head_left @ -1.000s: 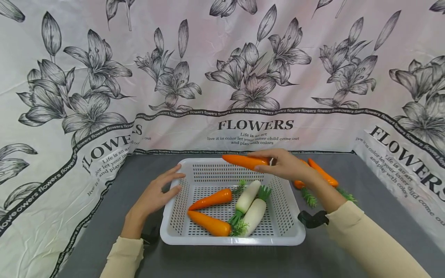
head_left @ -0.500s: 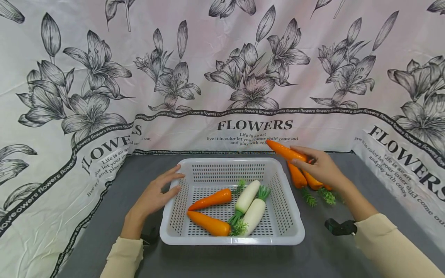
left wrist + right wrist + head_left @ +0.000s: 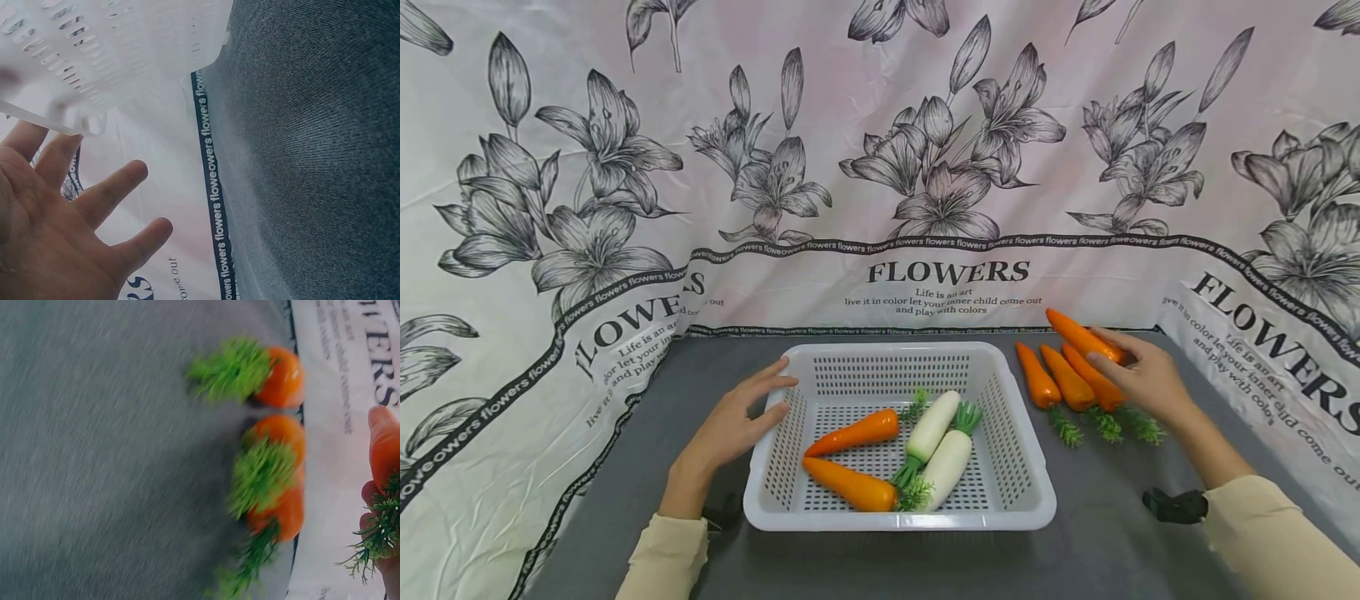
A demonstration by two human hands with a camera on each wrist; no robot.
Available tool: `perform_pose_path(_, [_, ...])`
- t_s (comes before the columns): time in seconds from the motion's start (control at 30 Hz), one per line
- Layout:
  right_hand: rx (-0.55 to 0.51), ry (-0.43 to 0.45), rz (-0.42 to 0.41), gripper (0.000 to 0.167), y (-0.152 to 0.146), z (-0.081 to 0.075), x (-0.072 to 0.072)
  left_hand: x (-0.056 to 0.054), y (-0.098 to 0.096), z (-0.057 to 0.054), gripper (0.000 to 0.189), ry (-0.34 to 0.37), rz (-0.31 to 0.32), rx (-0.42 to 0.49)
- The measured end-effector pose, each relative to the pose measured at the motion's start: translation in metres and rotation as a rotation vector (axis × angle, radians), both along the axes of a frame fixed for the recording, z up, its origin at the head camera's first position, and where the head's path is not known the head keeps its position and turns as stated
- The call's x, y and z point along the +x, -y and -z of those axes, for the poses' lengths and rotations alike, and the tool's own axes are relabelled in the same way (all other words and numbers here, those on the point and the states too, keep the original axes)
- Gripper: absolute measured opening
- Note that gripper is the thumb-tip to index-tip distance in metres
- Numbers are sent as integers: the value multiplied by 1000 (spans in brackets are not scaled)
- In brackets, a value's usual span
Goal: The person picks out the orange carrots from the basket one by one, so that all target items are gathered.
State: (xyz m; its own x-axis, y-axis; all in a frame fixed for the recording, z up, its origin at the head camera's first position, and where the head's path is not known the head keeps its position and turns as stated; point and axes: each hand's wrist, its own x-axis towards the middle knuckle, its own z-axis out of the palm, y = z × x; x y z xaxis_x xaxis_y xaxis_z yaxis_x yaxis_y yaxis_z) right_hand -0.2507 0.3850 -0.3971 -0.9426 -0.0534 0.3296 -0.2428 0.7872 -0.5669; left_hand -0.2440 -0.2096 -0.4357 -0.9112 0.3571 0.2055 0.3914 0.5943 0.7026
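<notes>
My right hand (image 3: 1146, 375) grips an orange carrot (image 3: 1075, 332) by its thick end, tip pointing up and left. It is held above three carrots (image 3: 1038, 379) with green tops, which lie side by side on the grey table. In the right wrist view, the held carrot (image 3: 386, 453) and its leafy top show at the right edge. My left hand (image 3: 733, 421) rests on the left rim of a white perforated basket (image 3: 895, 521), fingers spread. Inside the basket lie two carrots (image 3: 853, 432) and two white radishes (image 3: 934, 425) with green tops.
Behind the grey table (image 3: 880, 567) hangs a white cloth (image 3: 955, 283) printed with flowers and lettering, which also covers both sides. The basket stands in the middle, with the loose carrots just right of its far corner.
My right hand has carried the carrot from above the basket's back rim to the right, over the loose carrots. The left hand and the basket's contents have stayed put.
</notes>
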Motion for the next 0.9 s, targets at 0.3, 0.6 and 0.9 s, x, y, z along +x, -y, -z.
perform_pose_path(0.3, [76, -6, -5, 52, -23, 16, -1, 1, 0, 0, 43, -28, 8, -5])
perform_pose_path(0.6, [111, 40, 18, 55, -40, 30, -2, 2, 1, 0, 42, -42, 10, -13])
perform_pose_path(0.9, [157, 75, 47, 56, -52, 43, -7, 2, 1, 0, 42, -45, 10, -7])
